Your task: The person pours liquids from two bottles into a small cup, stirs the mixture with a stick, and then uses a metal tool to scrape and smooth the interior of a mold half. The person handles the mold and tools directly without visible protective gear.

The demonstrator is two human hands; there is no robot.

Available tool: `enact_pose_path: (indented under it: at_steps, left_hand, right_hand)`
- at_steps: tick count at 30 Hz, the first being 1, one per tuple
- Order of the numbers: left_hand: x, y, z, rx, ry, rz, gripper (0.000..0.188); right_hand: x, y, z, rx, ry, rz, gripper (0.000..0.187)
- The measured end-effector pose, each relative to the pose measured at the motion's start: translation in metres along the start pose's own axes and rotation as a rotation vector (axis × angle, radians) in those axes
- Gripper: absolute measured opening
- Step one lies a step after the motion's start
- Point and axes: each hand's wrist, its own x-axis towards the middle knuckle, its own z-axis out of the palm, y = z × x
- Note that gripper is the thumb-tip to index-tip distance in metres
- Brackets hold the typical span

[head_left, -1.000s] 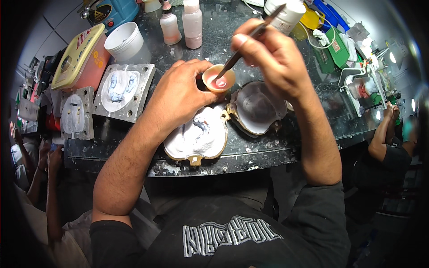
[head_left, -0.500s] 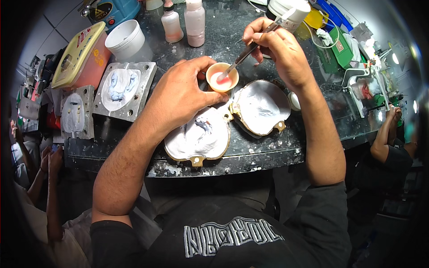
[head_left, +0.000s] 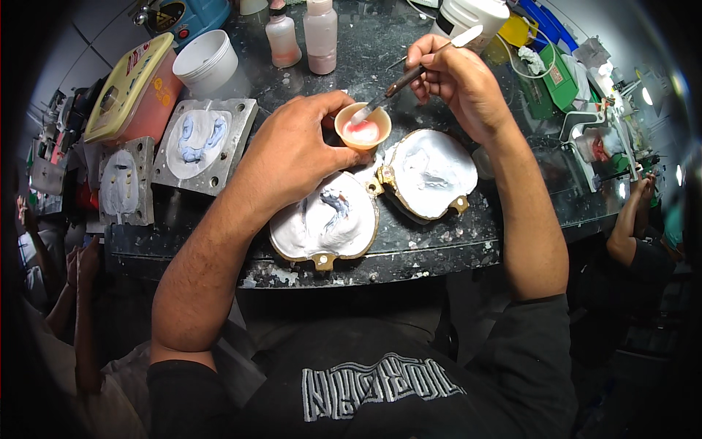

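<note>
My left hand point(head_left: 296, 146) is wrapped round a small cream-coloured cup point(head_left: 382, 123), thumb and fingers on its sides. Inside lies a pink and white mixture point(head_left: 363, 134). Above and to the right, my right hand point(head_left: 464, 88) grips a spatula point(head_left: 404, 82) with a dark handle; its blade dips into the cup at the left side. A pale end point(head_left: 466, 36) sticks out past my knuckles. Just below the cup sit two joined brass-rimmed flask halves filled with white plaster: the left half point(head_left: 351, 238) shows a bluish-grey arch-shaped hollow, the right half point(head_left: 431, 172) a smoother relief.
To the left are two metal mould blocks point(head_left: 238, 121) with plaster, a white tub point(head_left: 206, 64) and a yellow-lidded box point(head_left: 131, 88). Two bottles point(head_left: 322, 40) stand behind the cup. A white jar point(head_left: 475, 14) and a green box point(head_left: 559, 80) are at right. Other people's arms point(head_left: 629, 219) show at both sides.
The spatula blade has shifted left within the cup and tilts more to the side. My right hand has turned slightly; my left hand keeps the cup nearly in place.
</note>
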Motion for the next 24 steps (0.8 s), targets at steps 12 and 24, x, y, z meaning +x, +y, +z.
enact_pose_path:
  at_steps: [12, 24]
  left_hand:
    - [-0.002, -0.009, -0.002, -0.098, 0.054, 0.016, 0.046]
    - [-0.001, -0.006, -0.006, -0.076, -0.047, -0.023, 0.036]
  right_hand:
    - [-0.002, -0.001, 0.005, 0.016, 0.020, 0.002, 0.025]
    - [-0.016, -0.017, 0.042, -0.200, 0.133, -0.412, 0.017]
